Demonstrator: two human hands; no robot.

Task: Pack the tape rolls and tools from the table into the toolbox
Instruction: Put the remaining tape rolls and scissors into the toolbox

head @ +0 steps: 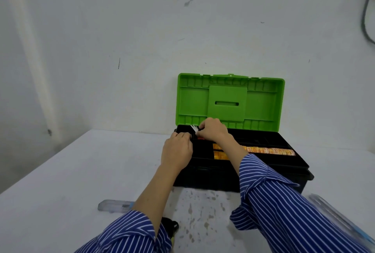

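Head view: we look down on a white table pushed against a pale wall, with a black toolbox standing at its far side, its green lid raised upright against the wall. Our left hand rests over the near-left corner of the box's top tray, fingers curled down at the tray's edge; we cannot tell whether they hold anything. Our right hand reaches across to the far-left part of the tray, fingers bent together and pinching a small white item whose pale strips stick out to the left; what it is we cannot make out. The two hands sit just beside each other. A little red shows in the tray beneath the right hand. Further right in the tray lies a long orange strip of packets, and a second orange patch sits nearer, partly hidden by the right forearm. On the table near us, a clear plastic case lies to the left, a dark object peeks out by the left striped sleeve, and a long clear package lies at the right edge.
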